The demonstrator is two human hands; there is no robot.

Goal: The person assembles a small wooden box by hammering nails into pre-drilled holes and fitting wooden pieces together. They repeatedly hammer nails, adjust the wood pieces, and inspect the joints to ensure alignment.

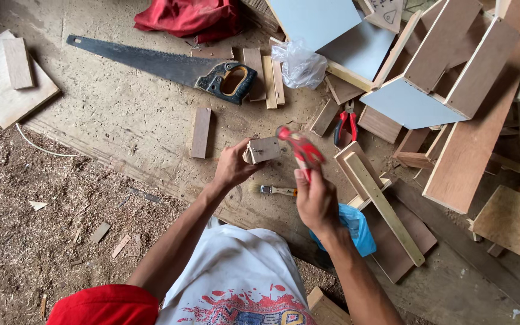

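A long dark-bladed hand saw with a black and orange handle (170,67) lies on the dusty wooden floor (121,132), well above the hands. Nearer, a small paintbrush with a pale wooden handle (272,190) rests on the floor between the wrists. The left hand (234,165) is clamped on a small pale wooden block (262,150), held up just left of the right hand (315,201), which grips a blurred red-handled tool (300,149) touching the block's right edge

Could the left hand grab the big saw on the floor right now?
Probably not yet: the left hand is full, its grip closed around a small wooden block. The saw lies bare, uncovered, but further off.
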